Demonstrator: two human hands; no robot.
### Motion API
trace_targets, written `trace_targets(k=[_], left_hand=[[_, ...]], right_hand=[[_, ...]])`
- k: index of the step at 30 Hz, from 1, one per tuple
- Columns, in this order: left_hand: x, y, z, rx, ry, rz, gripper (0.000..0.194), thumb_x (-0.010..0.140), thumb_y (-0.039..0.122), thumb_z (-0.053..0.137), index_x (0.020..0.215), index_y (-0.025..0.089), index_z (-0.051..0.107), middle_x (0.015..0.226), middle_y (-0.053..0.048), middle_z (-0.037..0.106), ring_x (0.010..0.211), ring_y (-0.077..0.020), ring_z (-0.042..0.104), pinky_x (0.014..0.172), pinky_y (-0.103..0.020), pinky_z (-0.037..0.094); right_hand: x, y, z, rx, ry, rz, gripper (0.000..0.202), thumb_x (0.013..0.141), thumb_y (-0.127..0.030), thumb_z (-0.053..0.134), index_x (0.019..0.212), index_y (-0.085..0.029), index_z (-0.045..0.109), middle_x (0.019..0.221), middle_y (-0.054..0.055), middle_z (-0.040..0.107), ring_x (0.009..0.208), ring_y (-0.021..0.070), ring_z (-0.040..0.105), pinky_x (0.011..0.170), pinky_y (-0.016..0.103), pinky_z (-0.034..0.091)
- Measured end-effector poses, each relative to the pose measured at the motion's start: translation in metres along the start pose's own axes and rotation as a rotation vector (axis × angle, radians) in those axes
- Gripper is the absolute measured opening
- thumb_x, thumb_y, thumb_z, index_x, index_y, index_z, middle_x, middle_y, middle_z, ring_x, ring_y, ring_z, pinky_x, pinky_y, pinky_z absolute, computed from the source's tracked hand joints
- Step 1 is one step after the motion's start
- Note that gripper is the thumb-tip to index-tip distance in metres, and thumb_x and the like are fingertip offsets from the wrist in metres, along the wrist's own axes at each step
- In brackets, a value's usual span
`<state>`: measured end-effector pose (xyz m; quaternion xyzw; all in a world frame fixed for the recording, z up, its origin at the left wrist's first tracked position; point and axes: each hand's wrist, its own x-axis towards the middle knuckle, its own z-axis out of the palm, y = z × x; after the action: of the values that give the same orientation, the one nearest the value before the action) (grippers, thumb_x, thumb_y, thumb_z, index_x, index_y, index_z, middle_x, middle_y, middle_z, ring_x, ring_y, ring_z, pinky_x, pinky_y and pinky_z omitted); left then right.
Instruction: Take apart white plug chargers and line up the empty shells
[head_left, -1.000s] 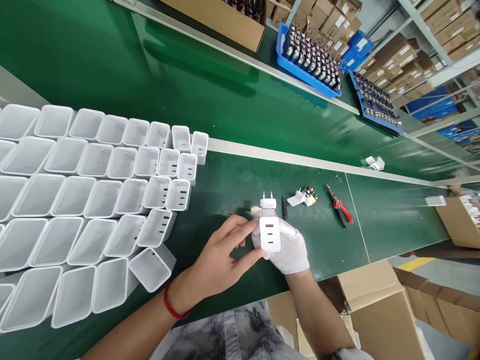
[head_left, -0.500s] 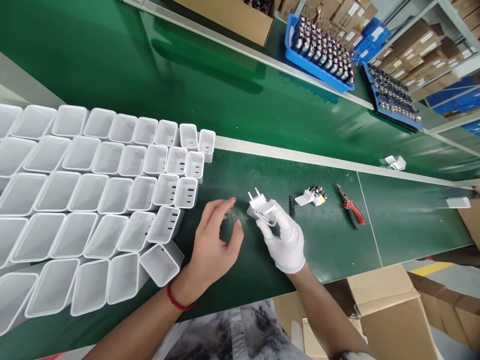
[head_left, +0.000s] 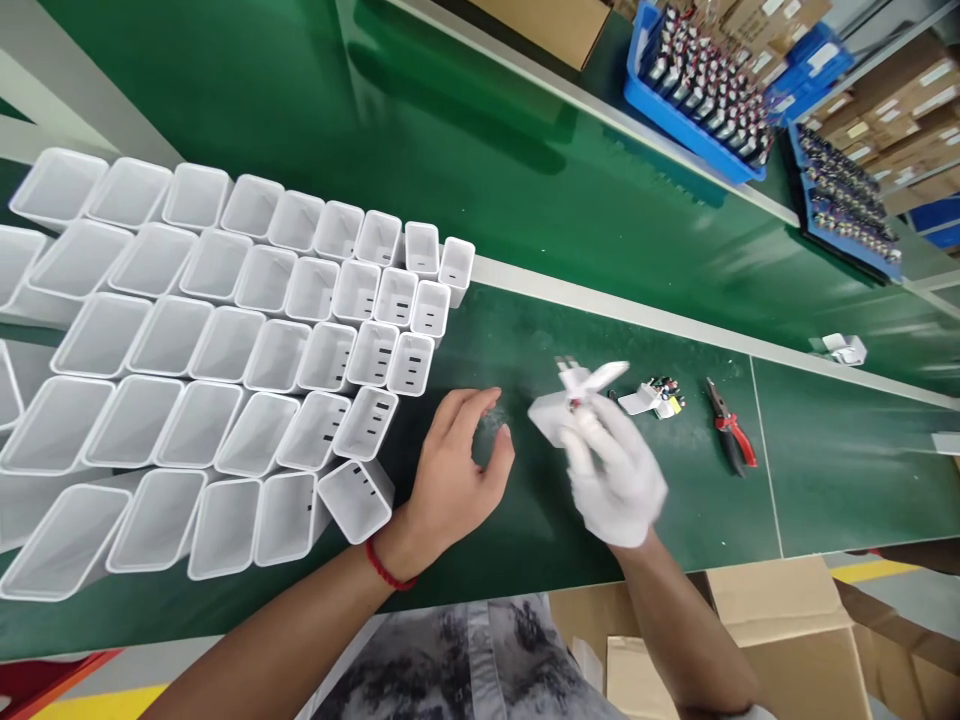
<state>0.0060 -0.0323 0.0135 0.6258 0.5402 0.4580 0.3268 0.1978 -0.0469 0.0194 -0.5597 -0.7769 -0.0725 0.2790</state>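
My right hand (head_left: pixel 619 465), in a white glove, grips a white plug housing (head_left: pixel 553 418) with two prongs at its top. A white flap-like piece sticks out beside the prongs, and a small reddish spot shows near my fingertips; motion blurs the details. To its left, my bare left hand (head_left: pixel 463 460) is held over the table with fingers curved and thumb apart, holding nothing. A red cord bracelet is on that wrist. Just right of the gloved hand lies an opened white casing with coloured electronic parts (head_left: pixel 661 398). Red-and-black pliers (head_left: pixel 731 428) rest farther right.
Rows of open white plastic cases (head_left: pixel 259 348) cover the left of the green table (head_left: pixel 510 545). A blue bin of small components (head_left: pixel 697 90) and a blue tray (head_left: pixel 840 205) stand on the raised shelf behind. Cardboard boxes (head_left: pixel 787 630) are below the front edge.
The gloved right hand has turned the plug housing, so the white flap now points up to the right. The camera view has shifted a little; the left hand keeps its pose.
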Motion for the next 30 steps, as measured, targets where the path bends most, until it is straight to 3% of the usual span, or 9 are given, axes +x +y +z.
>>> trace_targets(k=[3,8,14,17,20,22,25,30], left_hand=[[0.001,-0.001,-0.001,-0.003,0.007,-0.006,0.030,0.087,0.014,0.055,0.117,0.010,0.058,0.107,-0.010,0.061,0.096,-0.0154,0.061,0.087,-0.029,0.053],[0.002,-0.004,-0.002,0.004,0.014,-0.025,0.028,0.088,0.015,0.053,0.116,0.011,0.057,0.105,-0.010,0.061,0.097,-0.0176,0.061,0.088,-0.034,0.053],[0.002,-0.006,-0.001,-0.011,-0.010,-0.015,0.029,0.090,0.017,0.051,0.118,0.012,0.056,0.103,-0.010,0.062,0.099,-0.0196,0.061,0.088,-0.036,0.054],[0.001,-0.005,0.000,-0.002,-0.043,0.000,0.032,0.091,0.020,0.052,0.122,0.012,0.055,0.108,-0.012,0.061,0.104,-0.0218,0.060,0.091,-0.038,0.053],[0.000,-0.003,0.001,-0.035,-0.183,0.089,0.056,0.090,0.032,0.060,0.139,0.013,0.041,0.127,-0.015,0.056,0.119,-0.0251,0.055,0.100,-0.041,0.050],[0.000,-0.001,0.003,-0.056,-0.254,0.170,0.069,0.089,0.039,0.064,0.146,0.017,0.031,0.132,-0.015,0.053,0.122,-0.0255,0.053,0.103,-0.041,0.048],[-0.001,0.000,0.005,-0.040,-0.232,0.223,0.070,0.090,0.042,0.062,0.147,0.019,0.029,0.121,-0.012,0.060,0.111,-0.0245,0.057,0.096,-0.040,0.051],[-0.002,-0.003,0.007,-0.016,-0.161,0.256,0.067,0.088,0.041,0.065,0.142,0.017,0.036,0.110,-0.010,0.063,0.101,-0.0243,0.058,0.089,-0.038,0.052]], right_hand=[[-0.007,0.000,0.005,-0.022,0.030,0.052,0.043,0.090,-0.020,0.061,0.131,-0.031,0.056,0.125,0.008,0.066,0.106,0.0246,0.069,0.086,0.036,0.059],[-0.010,-0.005,0.013,-0.124,-0.040,0.015,0.027,0.089,-0.021,0.065,0.115,-0.026,0.066,0.117,0.009,0.070,0.095,0.0216,0.072,0.077,0.028,0.060],[-0.011,-0.009,0.009,0.019,0.031,0.267,0.021,0.088,-0.026,0.065,0.108,-0.025,0.072,0.113,0.009,0.072,0.095,0.0241,0.072,0.080,0.030,0.059],[-0.006,-0.011,0.012,0.246,-0.007,0.478,0.016,0.083,-0.030,0.071,0.098,-0.025,0.076,0.107,0.007,0.074,0.095,0.0254,0.072,0.087,0.034,0.058],[0.008,-0.019,0.006,0.616,0.118,0.750,0.027,0.087,-0.035,0.067,0.113,-0.027,0.071,0.118,0.004,0.071,0.107,0.0246,0.069,0.095,0.040,0.055],[0.019,-0.028,0.000,0.941,0.142,0.943,0.030,0.087,-0.037,0.067,0.114,-0.026,0.070,0.120,0.004,0.071,0.106,0.0227,0.069,0.092,0.039,0.058],[0.028,-0.039,-0.001,1.374,0.038,1.236,0.030,0.080,-0.036,0.075,0.107,-0.022,0.074,0.110,0.004,0.074,0.093,0.0189,0.072,0.084,0.031,0.061],[0.029,-0.046,0.004,1.585,-0.027,1.356,0.025,0.081,-0.032,0.075,0.104,-0.022,0.075,0.102,0.002,0.076,0.080,0.0145,0.072,0.070,0.024,0.062]])
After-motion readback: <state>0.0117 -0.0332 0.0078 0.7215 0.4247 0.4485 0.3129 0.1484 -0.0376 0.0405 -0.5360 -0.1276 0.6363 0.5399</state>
